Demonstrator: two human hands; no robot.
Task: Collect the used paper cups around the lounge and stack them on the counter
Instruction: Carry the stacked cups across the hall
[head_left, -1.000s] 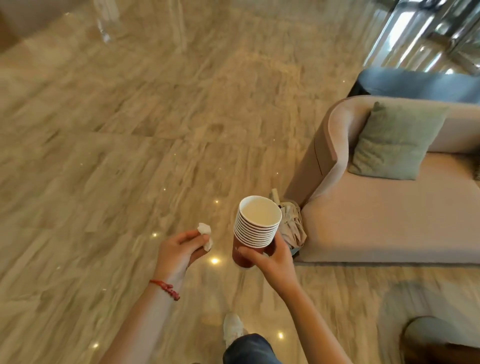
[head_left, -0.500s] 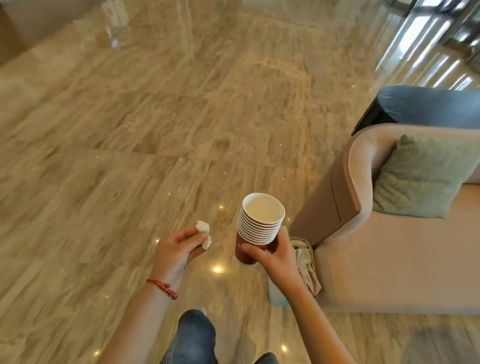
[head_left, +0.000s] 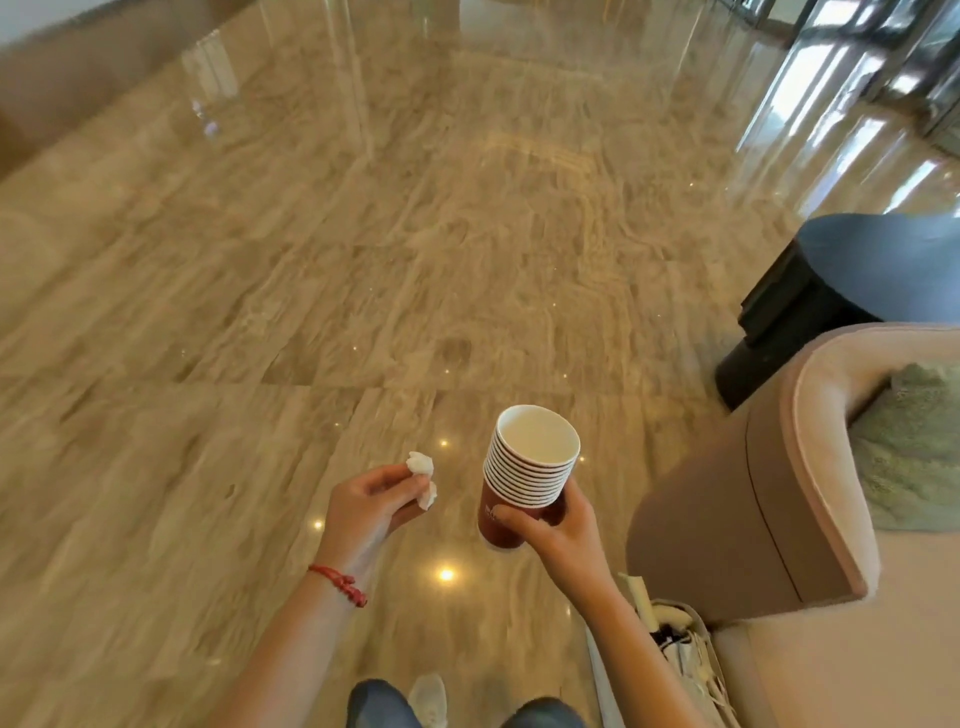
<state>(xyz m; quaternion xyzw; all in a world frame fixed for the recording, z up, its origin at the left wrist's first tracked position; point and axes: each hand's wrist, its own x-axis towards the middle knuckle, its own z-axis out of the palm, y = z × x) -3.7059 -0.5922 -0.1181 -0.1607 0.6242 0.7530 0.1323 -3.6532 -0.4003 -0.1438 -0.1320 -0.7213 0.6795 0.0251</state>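
A: One stack of cups (head_left: 527, 475), nested tight, sits in the right hand (head_left: 563, 532). The fingers (head_left: 511, 519) curl round the dark red wall of the bottom cup, low down, and the thumb comes up the far side under the rims.

B: And the rims?

A: White, rolled, about ten of them stepped one above another. The top cup shows a plain white inside. The stack leans a little away from the wrist.

B: The other hand?

A: The left hand (head_left: 366, 506) is half closed, pinching a crumpled white tissue (head_left: 422, 475) between thumb and fingertips. A red cord bracelet (head_left: 340, 584) circles that wrist.

B: Where is the stack overall?

A: Held in the air over the glossy beige marble floor (head_left: 363, 291), just beside the rounded arm of a pale pink sofa (head_left: 810, 467). A fuzzy green cushion (head_left: 914, 452) lies on the sofa seat. Behind the sofa stands a dark round table (head_left: 852, 280). A bag (head_left: 685, 654) of pale things rests on the floor at the sofa's near corner.
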